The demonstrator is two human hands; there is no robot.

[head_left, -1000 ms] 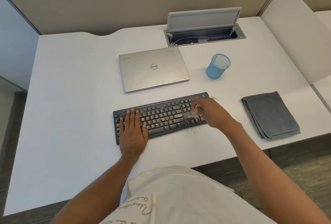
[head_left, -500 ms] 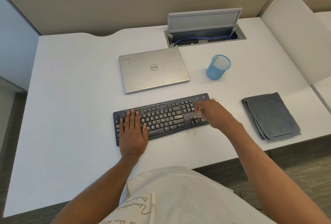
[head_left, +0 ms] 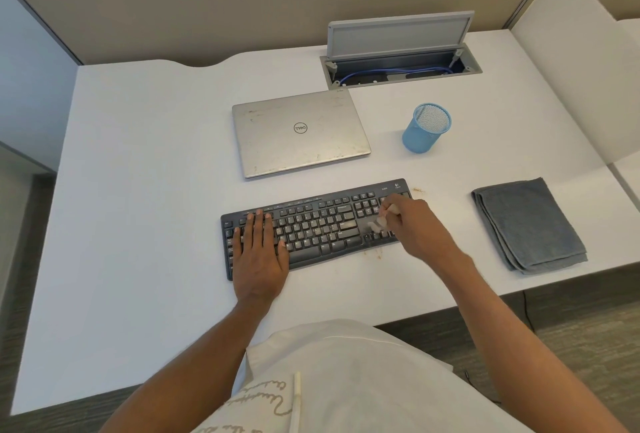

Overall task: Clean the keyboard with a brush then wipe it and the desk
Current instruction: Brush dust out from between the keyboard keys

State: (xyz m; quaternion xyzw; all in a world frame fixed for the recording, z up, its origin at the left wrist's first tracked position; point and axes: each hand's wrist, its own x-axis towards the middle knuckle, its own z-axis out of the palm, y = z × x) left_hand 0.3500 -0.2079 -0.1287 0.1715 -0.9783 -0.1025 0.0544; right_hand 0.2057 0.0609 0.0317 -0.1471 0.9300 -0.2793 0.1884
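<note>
A black keyboard [head_left: 318,224] lies across the middle of the white desk [head_left: 138,190]. My left hand [head_left: 259,256] rests flat on its left end with straight fingers. My right hand [head_left: 415,228] hovers over the keyboard's right end and grips a small pale brush [head_left: 379,223], whose blurred tip touches the keys by the number pad. Brown crumbs [head_left: 417,190] lie on the desk past the keyboard's far right corner and along its near edge. A folded grey cloth [head_left: 530,224] sits on the desk to the right.
A closed silver laptop [head_left: 298,133] lies behind the keyboard. A blue mesh cup [head_left: 426,129] stands to its right. An open cable hatch [head_left: 398,55] sits at the back of the desk. A white divider panel [head_left: 571,62] borders the right side.
My right hand has swept the brush back and forth over the keyboard's right end, ending slightly nearer me. My left hand has stayed flat on the left end.
</note>
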